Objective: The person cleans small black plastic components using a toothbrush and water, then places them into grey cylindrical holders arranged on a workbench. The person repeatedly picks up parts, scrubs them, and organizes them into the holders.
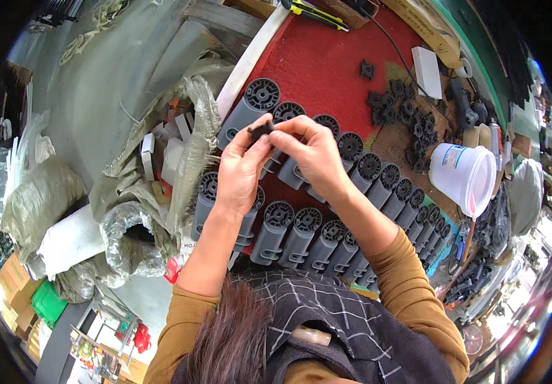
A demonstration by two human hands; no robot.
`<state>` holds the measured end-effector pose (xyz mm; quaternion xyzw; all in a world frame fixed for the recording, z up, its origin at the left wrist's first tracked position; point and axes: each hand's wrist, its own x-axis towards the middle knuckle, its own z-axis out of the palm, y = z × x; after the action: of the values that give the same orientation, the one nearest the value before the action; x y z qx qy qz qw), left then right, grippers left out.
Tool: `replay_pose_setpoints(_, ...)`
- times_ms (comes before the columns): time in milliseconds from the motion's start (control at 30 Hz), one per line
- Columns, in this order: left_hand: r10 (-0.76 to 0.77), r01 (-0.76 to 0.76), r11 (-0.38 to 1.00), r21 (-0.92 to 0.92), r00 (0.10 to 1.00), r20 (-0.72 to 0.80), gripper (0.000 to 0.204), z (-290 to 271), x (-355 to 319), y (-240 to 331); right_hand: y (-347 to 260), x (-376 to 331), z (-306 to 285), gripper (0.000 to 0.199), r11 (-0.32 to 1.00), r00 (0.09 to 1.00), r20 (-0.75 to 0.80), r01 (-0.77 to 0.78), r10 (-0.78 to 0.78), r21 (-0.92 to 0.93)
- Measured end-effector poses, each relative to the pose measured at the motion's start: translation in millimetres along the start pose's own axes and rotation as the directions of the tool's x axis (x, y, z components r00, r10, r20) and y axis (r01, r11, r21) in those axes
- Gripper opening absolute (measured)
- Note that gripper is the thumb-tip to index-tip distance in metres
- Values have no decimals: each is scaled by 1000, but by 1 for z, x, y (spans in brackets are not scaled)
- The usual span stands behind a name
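Note:
Between the fingertips of both hands is a small black plastic part (260, 132), much like the loose ones lying further back. My left hand (240, 168) pinches it from the left, and my right hand (313, 152) grips it from the right. Both hands hover over rows of grey cylinders (269, 242), which stand upright with black spoked discs on top. A taller-looking grey cylinder (250, 107) stands just beyond my left fingers. My hands and wrists hide some cylinders behind them.
Loose black toothed parts (410, 121) lie on the red tabletop (320, 64) at the far right. Beside them stand a white bucket (458, 173) and a power screwdriver (463, 102). A yellow box cutter (314, 14) lies at the back. Left of the table, a woven sack (192, 147) holds scraps.

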<state>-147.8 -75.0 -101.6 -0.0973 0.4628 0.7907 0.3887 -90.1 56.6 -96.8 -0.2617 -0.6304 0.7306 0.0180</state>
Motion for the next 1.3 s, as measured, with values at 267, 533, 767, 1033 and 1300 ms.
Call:
replay_pose_setpoints(267, 268, -203, 805, 557, 963, -36, 39, -31, -8, -9, 27, 0, -26, 23, 922, 968, -248, -56, -45, -383)
replay_pose_setpoints(533, 348, -256, 278, 926, 925, 151, 49, -47, -10, -27, 55, 26, -19, 24, 950, 879, -476, -139, -13, -281)
replay_pose_setpoints(767, 351, -270, 352, 896, 926, 141, 48, -44, -9, -18, 51, 10, -16, 21, 514, 875, -329, -111, -356, -851)
replay_pose_setpoints(1033, 508, -403, -68, 913, 773, 379, 39, -40, 36, 13, 41, 29, -10, 41, 267, 887, -112, 14, -448, -963)
replay_pose_setpoints(1300, 503, -359, -31, 933, 801, 325, 40, -45, 35, 9, 37, 32, -21, 16, 352, 860, -55, 148, -508, -924)
